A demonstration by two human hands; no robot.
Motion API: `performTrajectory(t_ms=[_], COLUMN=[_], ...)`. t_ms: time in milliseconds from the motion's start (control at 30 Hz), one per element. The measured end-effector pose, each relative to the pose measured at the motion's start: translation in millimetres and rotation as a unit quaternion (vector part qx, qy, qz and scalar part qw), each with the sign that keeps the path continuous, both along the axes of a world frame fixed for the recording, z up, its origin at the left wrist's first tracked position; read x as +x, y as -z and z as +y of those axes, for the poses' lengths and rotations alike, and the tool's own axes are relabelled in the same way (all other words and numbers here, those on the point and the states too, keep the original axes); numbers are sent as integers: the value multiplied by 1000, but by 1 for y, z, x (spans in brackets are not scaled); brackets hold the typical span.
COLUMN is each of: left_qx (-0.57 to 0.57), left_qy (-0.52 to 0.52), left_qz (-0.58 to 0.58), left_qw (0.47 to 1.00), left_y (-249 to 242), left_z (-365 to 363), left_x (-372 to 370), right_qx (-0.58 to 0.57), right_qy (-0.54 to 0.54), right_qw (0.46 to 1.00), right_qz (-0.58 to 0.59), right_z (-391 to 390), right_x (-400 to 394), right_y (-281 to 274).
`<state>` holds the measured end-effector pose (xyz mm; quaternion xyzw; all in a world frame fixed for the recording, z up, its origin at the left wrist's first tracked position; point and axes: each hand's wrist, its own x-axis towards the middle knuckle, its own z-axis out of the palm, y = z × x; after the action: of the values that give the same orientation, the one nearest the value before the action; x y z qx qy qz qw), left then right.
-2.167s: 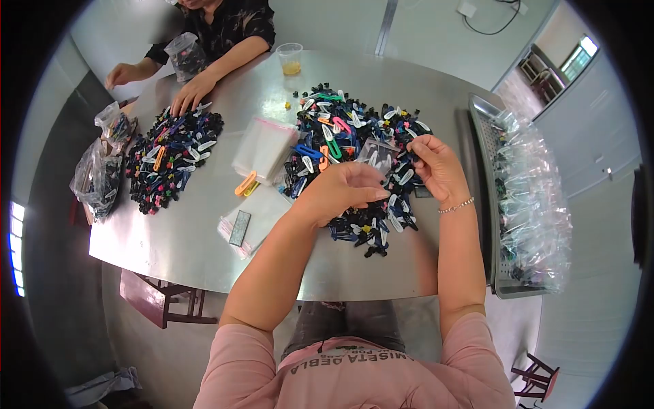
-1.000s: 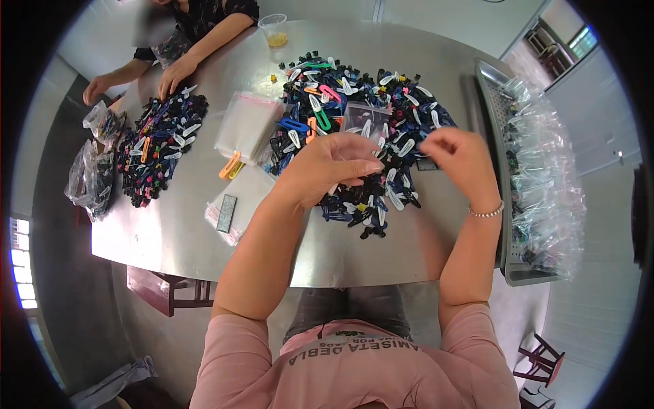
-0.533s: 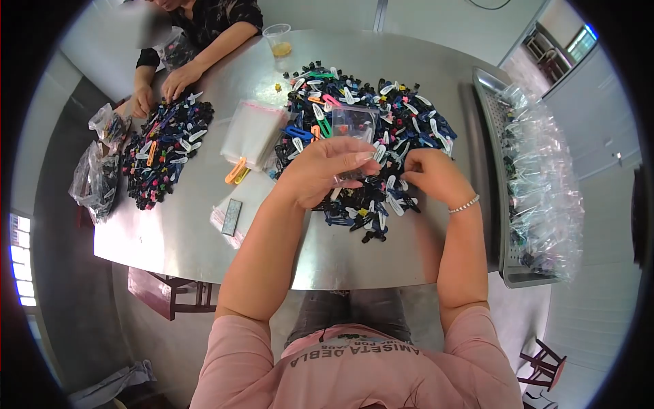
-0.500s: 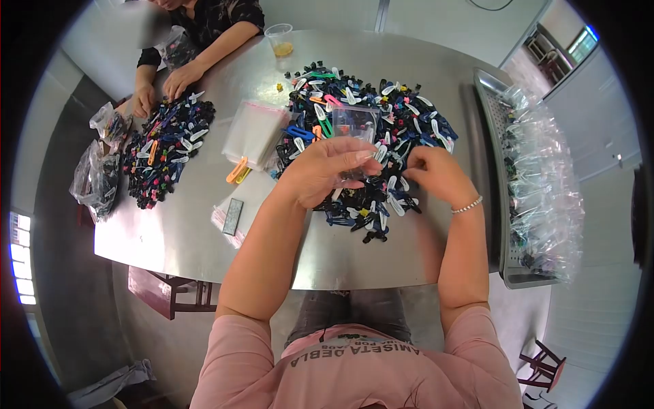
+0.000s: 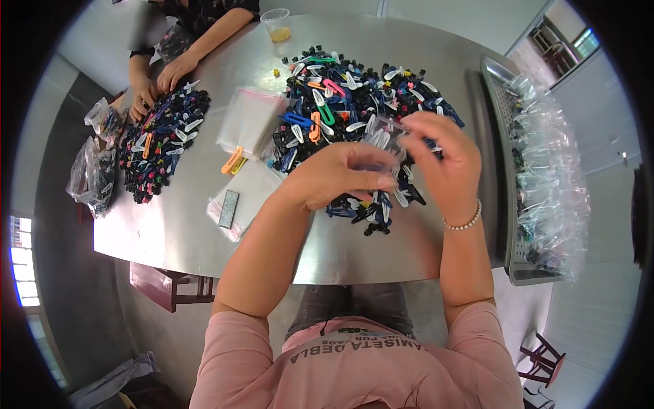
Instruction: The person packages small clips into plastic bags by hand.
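Observation:
My left hand [image 5: 347,176] is closed on a small clear plastic bag [image 5: 387,136], fingers and thumb on its left and lower side. My right hand [image 5: 449,163], with a beaded bracelet at the wrist, is at the bag's upper right edge, its fingers bent toward the plastic. What is between those fingertips is too blurred to make out. Beneath both hands spreads a pile of hair clips [image 5: 340,102], mostly black, navy and white snap clips and small claw clips. Larger orange, green, blue and pink clips lie on its left part.
Flat clear bags [image 5: 252,119] lie left of the pile, beside orange and yellow clips [image 5: 233,161]. More bags sit under a metal bar [image 5: 229,209]. A metal tray [image 5: 511,269] of filled bags stands right. Across the table, a co-worker's hands [image 5: 160,82] touch another clip pile [image 5: 163,146].
My right hand has risen from the clip pile to the edge of the bag. My left hand and the bag have shifted right, and the bag now tilts. The view has shifted slightly.

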<state>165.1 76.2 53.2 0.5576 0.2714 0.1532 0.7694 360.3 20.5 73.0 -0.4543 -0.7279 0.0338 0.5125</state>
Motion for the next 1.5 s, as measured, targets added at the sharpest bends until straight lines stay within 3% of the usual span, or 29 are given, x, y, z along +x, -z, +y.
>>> performTrajectory(t_ms=[67,133,200,233,333,500,567,700,767,900,967,1000,1067,1167,1500], left_qx=[-13,-16,-15,-16,-21,-29,-19,-13,-12,-20,-14,-9,-9,-5,-5], left_qy=[-6,-53,-71,-82,-95,-101,-98,-97,-95,-97,-94,-90,-89,-88,-81], left_qz=[-4,-27,-20,-26,-38,-40,-38,-32,-36,-38,-35,-31,-29,-24,-37], left_qw=[1000,998,997,996,995,994,994,995,995,994,995,995,996,996,996], left_y=[-1,-1,0,0,1,-3,0,0,2,2,-1,-2,-2,-1,-2], left_z=[4,6,8,9,10,8,9,9,10,9,8,7,7,7,5], left_x=[-1,-3,-4,-5,-6,-6,-6,-6,-5,-5,-4,-4,-3,-3,-3], right_qx=[-59,-115,-305,-321,-324,-354,-279,-250,-303,-280,-350,-350,-360,-357,-331], right_qy=[62,83,107,101,122,132,176,192,170,139,131,131,74,31,46], right_qw=[992,985,946,939,927,914,925,917,926,946,926,927,914,899,889], right_qz=[96,103,-33,-75,-145,-149,-187,-243,-151,-86,40,40,173,252,312], right_z=[0,-3,0,4,9,13,13,17,20,21,21,21,21,20,24], right_x=[9,21,46,57,64,50,47,58,60,64,64,65,67,67,52], right_y=[-4,-13,-8,2,19,26,33,38,34,30,26,25,25,20,19])
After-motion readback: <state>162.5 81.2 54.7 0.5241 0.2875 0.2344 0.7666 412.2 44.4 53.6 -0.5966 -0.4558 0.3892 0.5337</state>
